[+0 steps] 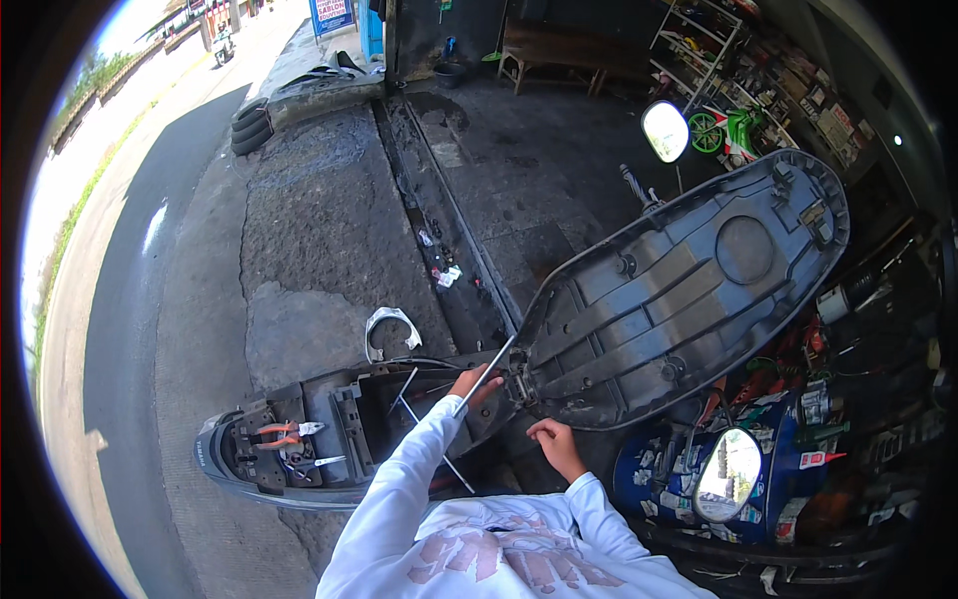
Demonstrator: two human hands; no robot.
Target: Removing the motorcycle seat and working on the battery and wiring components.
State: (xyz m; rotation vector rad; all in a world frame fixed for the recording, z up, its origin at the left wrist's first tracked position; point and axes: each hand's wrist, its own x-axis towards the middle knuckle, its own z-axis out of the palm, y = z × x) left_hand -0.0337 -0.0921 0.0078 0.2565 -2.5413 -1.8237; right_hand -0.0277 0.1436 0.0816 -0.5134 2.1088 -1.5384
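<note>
My left hand (pixel 481 389) is closed at the hinge end of a scooter's raised seat (pixel 639 299). A long silver bar (pixel 489 371), seemingly the crosspiece of a T-handle wrench, runs over that hand; the part below it is hidden. My right hand (pixel 561 446) is close by, under the seat's edge, its fingers curled together. Anything between them is too small to make out. Across the open storage well (pixel 384 399) lies another T-handle wrench (pixel 436 444). Pliers (pixel 284 434) with orange handles and a silver tool (pixel 324 461) rest on the scooter's tail (pixel 239 469).
A white curved grab rail (pixel 392 321) lies on the concrete beside the scooter. Beyond it runs a drain channel (pixel 439 240) with litter. Mirrors (pixel 667 132) rise at the handlebar end. A blue drum (pixel 639 479) stands right; stacked tyres (pixel 251 127) and a bench (pixel 554 55) stand farther off.
</note>
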